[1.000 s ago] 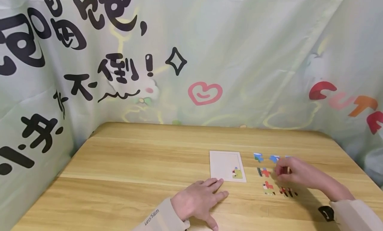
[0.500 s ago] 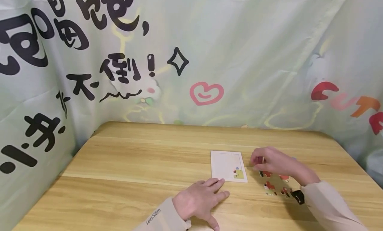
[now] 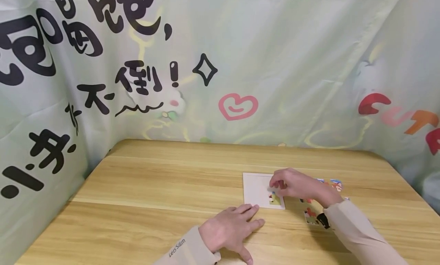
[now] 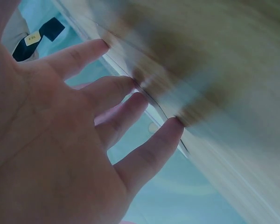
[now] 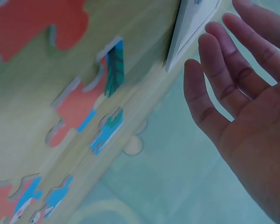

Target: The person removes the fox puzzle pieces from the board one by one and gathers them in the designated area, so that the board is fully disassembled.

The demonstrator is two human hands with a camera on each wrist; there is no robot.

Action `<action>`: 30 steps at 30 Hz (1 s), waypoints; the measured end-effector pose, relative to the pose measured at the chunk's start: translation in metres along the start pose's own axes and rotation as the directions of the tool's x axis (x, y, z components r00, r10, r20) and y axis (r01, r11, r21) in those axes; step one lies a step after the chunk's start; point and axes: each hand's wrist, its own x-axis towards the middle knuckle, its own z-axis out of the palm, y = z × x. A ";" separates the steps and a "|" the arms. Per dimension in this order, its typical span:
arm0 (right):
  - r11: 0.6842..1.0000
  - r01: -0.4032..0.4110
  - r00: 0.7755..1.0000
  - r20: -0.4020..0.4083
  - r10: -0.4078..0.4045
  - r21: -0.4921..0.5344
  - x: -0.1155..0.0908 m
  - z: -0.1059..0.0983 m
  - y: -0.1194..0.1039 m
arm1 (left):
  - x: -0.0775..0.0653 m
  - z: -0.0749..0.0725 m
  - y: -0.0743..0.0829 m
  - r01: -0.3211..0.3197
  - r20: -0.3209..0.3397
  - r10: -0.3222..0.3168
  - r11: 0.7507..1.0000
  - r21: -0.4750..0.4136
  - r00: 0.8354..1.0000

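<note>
A white puzzle board (image 3: 256,188) lies on the wooden table, a small joined patch of picture (image 3: 275,199) in its lower right corner. My left hand (image 3: 229,227) rests flat with spread fingers, fingertips touching the board's near edge; the left wrist view shows the fingertips (image 4: 176,122) along that edge. Over the board's right side, my right hand (image 3: 290,183) pinches a small puzzle piece, mostly hidden by the fingers. Loose puzzle pieces lie right of the board: a red-and-blue piece (image 5: 79,105), a blue-and-green piece (image 5: 107,132) and others, partly covered by the right forearm.
A wooden table (image 3: 165,181) carries everything. Behind it hangs a pale printed curtain (image 3: 292,66) with black characters and a pink heart. A black band (image 3: 323,220) shows at the right sleeve (image 3: 357,227).
My right hand has moved left from among the loose pieces to above the board, carrying a puzzle piece. The left hand has stayed at the board's edge.
</note>
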 end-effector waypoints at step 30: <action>1.000 -0.002 0.998 0.065 0.001 0.018 0.008 0.010 -0.001 | 0.000 0.001 -0.001 -0.002 -0.006 0.002 1.000 0.020 1.000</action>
